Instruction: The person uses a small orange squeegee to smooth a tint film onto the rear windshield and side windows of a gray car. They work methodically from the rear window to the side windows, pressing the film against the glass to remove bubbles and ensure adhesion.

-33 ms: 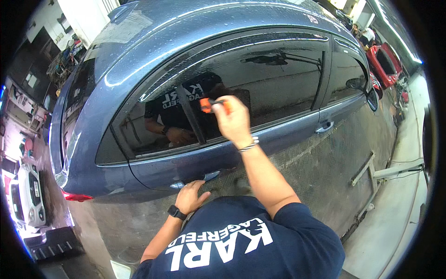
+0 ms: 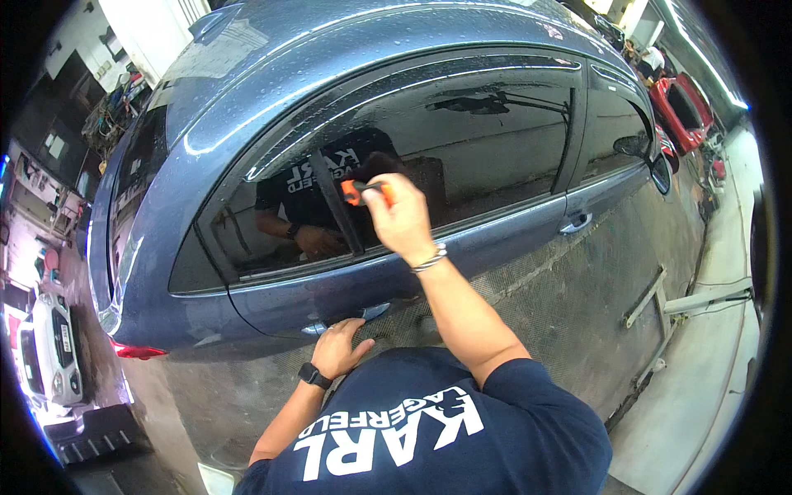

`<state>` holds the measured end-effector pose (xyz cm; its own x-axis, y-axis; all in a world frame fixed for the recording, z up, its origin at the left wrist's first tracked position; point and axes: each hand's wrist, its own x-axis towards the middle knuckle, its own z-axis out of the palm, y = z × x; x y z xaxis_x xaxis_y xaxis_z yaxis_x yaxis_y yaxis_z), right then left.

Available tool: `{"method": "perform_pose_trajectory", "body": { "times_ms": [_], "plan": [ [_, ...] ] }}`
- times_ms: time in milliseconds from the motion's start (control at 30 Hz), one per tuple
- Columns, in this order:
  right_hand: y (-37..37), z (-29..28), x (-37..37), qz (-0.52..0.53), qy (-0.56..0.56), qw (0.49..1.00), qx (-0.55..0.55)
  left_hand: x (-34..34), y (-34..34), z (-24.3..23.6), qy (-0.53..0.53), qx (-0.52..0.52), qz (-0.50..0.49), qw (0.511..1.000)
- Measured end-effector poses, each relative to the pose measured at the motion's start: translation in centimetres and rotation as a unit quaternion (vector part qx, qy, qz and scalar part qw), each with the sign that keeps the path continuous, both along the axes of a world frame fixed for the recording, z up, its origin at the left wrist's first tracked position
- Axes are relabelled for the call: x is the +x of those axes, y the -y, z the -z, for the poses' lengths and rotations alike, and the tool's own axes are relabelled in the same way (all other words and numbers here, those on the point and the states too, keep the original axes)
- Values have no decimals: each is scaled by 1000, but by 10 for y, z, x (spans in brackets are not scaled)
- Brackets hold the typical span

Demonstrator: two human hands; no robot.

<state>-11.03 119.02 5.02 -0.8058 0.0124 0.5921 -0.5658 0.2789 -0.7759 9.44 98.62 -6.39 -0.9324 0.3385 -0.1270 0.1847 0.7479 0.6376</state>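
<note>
My right hand (image 2: 400, 216) is closed around a small orange-and-black hand tool (image 2: 355, 193), holding it up at the rear side window (image 2: 495, 157) of a blue car. The tool's exact kind is hard to make out, and I cannot tell whether it touches the glass. Lower down, my left hand (image 2: 337, 346) rests with fingers extended against the rear door (image 2: 272, 309), beside the chrome door handle (image 2: 376, 312). Nothing shows in that hand. Water drops dot the car's roof (image 2: 330, 37), and the dark glass reflects my shirt and arm.
To the right, a metal stand (image 2: 660, 301) juts out near a pale wall. A red car part (image 2: 681, 111) stands at the far right, with a person behind it. A white car (image 2: 54, 351) and a black plastic piece (image 2: 95, 433) are at the left.
My right hand has shifted slightly left and down along the window, with the orange-and-black tool still in it. My left hand stays in place by the door handle.
</note>
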Motion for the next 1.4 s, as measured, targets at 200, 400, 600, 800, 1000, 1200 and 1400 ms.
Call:
{"method": "perform_pose_trajectory", "body": {
  "times_ms": [200, 400, 600, 800, 1000, 1200, 1400],
  "plan": [
    [-60, -1, -15, 69, 59, 995, -40, 5, 13, -6, -17, -6, -27, 999],
    [-85, 2, -15, 90, 61, 994, 3, 22, 19, 7, 26, -25, -50, 998],
    [-7, 13, 5, 5, 20, 1000, 20, 11, 10, 4, 3, -16, -10, 1000],
    [-128, 36, -23, 81, 88, 991, -66, 20, 29, 10, 22, -12, -52, 998],
    [-41, 33, 5, 36, 19, 999, 19, 22, 22, 16, 52, -29, -33, 998],
    [-33, 42, 5, 21, 35, 999, -15, 8, 21, -5, 5, -9, -30, 999],
    [-129, 36, -11, 127, 117, 983, -66, 28, 42, 12, 46, -36, -83, 995]
  ]
}}
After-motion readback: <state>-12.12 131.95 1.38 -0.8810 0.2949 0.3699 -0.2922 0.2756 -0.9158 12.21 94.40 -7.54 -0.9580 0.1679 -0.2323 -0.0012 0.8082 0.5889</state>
